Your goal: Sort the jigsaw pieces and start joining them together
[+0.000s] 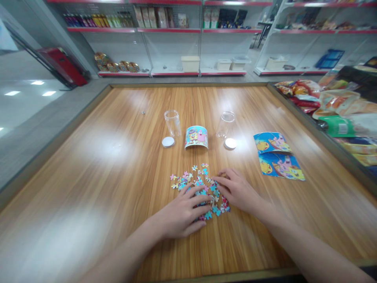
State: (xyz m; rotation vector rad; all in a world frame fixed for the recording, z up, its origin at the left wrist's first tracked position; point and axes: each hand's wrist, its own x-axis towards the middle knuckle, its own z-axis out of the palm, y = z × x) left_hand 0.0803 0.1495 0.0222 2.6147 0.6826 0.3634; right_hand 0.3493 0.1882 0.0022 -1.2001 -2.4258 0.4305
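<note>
Both hands are resting on a heap of small jigsaw pieces (198,188) lying loose on the wooden tabletop (97,165), near its front edge. The left hand (183,214) is lying flat, palm down, its fingers (203,201) spread and stretching rightward over the near side of the heap; its grip is open, closing on nothing. The right hand (238,190) is also lying palm down at the heap's right edge, with its fingers (221,181) reaching leftward and touching the pieces; its grip is open too, with no piece pinched that can be made out. The fingertips of the two hands are sitting close together over the middle of the heap (the pieces under them are partly hidden).

Beyond the heap, a curved cartoon label (196,137) is standing on its edge. Left of it a clear tube (172,122) is standing upright, with a white lid (168,142) lying just in front of it. Right of the label a second clear tube (226,125) is standing, seemingly tilted, with another white lid (230,143) close by its base. Further right, well apart from the hands, two cartoon picture sheets (278,157) are lying flat, one just behind the other. Along the right side, bright snack packets (338,106) are piling up past the tabletop's rim. Store shelves (173,30) are lining the back wall.
</note>
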